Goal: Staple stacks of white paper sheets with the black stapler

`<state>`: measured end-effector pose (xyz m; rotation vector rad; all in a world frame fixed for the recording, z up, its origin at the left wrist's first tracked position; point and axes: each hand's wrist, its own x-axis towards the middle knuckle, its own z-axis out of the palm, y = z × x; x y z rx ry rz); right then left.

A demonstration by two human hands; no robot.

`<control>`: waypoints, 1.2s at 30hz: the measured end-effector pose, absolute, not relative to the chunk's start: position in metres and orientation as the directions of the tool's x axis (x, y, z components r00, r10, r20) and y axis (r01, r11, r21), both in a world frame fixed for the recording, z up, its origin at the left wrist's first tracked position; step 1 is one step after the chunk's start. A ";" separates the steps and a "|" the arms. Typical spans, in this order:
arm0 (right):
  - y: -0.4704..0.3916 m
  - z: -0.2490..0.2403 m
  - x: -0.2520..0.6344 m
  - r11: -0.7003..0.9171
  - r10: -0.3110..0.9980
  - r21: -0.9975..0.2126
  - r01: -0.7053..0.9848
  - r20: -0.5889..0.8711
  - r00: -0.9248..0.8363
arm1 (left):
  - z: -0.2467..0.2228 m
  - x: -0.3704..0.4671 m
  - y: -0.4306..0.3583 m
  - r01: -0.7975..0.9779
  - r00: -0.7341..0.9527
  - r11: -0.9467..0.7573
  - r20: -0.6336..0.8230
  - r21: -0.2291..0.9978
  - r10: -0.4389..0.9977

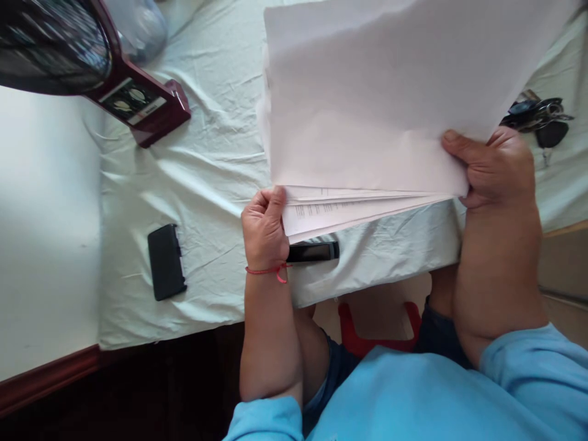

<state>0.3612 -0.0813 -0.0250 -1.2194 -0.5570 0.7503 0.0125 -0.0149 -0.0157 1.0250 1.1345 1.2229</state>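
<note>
Papers [367, 98], several sheets in a loose stack, stretch between our two hands above a cloth-covered table [215, 202]. We have them gripped at both ends: our left hand [266, 226] pinches the near-left corner, thumb uppermost, while our right hand [500, 165] clasps the right side, thumb laid flat across the blank top sheet. Our hands are well apart, one at each end, and the fingers beneath the stack are largely hidden from us.

From our hands, the sheets reach across the gap and away from our body, and their far edge partly leaves the view. Their longer visible stretch appears to run crosswise, from our left hand toward our right, though we cannot tell the full length. Neither hand is nearer, since both touch the stack; the difference lies in the near edges, which fan apart beside our left hand and close up toward our right. Printed lines show on the lower sheets where they spread. We judge our left hand the better placed for those loose edges.

Beside our left wrist, on the side toward our right hand, a phone [316, 252] lies partly covered. A black case [166, 262] rests farther out to our left hand's left; keys [542, 116] sit just beyond our right.
</note>
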 end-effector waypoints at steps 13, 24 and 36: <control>-0.079 -0.026 0.364 0.209 0.749 -0.957 -0.203 0.023 0.662 | -0.014 0.012 -0.017 -0.155 0.100 0.116 -0.101 0.981 0.990; -0.080 -0.019 0.354 0.219 0.758 -0.951 -0.219 0.025 0.652 | -0.015 0.014 -0.019 -0.163 0.044 0.132 -0.126 0.978 0.991; -0.080 -0.026 0.359 0.182 0.769 -0.958 -0.219 0.000 0.639 | -0.019 0.014 -0.015 -0.224 0.023 0.076 -0.073 0.972 0.997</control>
